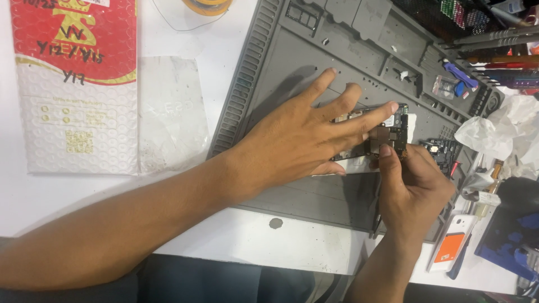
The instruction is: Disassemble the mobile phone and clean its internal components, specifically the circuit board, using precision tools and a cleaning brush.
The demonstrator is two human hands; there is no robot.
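Observation:
An opened phone (pixel 387 134) with its circuit board showing lies on a grey repair mat (pixel 292 62). My left hand (pixel 297 137) lies flat over the phone with fingers spread, pressing it down. My right hand (pixel 410 185) comes from the lower right, its fingers pinched at the phone's right end on a small part of the board. Most of the phone is hidden under my left hand. I cannot tell whether a tool is in my right fingers.
A red and white padded envelope (pixel 76 84) and a clear plastic bag (pixel 171 112) lie at the left. A small circuit board (pixel 443 151), crumpled white paper (pixel 494 132), an orange and white phone (pixel 452 244) and several tools (pixel 499 62) crowd the right side.

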